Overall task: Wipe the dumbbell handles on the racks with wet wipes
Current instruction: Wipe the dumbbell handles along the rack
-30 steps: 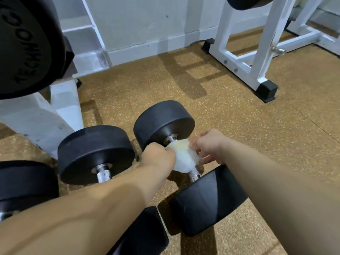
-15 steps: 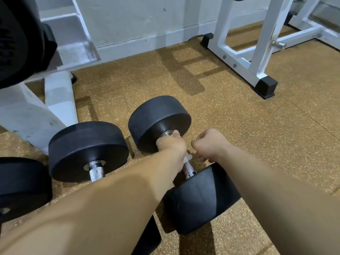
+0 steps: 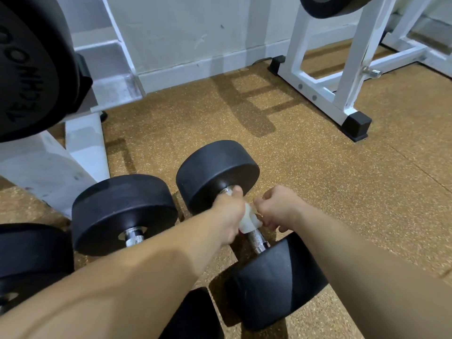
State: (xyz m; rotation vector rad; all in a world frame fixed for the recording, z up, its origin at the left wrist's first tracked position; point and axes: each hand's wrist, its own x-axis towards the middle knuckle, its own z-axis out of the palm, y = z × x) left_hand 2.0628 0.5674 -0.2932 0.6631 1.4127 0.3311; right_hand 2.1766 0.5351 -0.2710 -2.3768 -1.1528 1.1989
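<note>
A black dumbbell (image 3: 217,170) lies on the speckled brown floor (image 3: 342,179) at the centre of the frame. One head points toward the wall (image 3: 183,33) and the other sits lower, toward the bottom edge. Both forearms reach in from the bottom of the frame to its metal handle (image 3: 256,239).

The left hand (image 3: 228,211) is closed around the far part of the handle, thumb up near the far head. A white wipe (image 3: 248,220) is bunched on the handle, sticking out from under that hand on its right side. The right hand (image 3: 276,209) sits just to the right of the handle, with its fingers curled in. Their tips meet the wipe's right edge and seem to pinch it. Below the wipe a short knurled stretch of the handle shows bare, down to the near head.

A second dumbbell (image 3: 122,211) lies just left of the first, partly hidden by the left forearm. A third (image 3: 29,253) is cut off by the left edge. Above them, in the upper left, a white rack (image 3: 49,162) holds a large black weight (image 3: 29,69) with raised letters. In the upper right a white frame (image 3: 325,89) with black feet stands on the floor, well apart from the hands.
</note>
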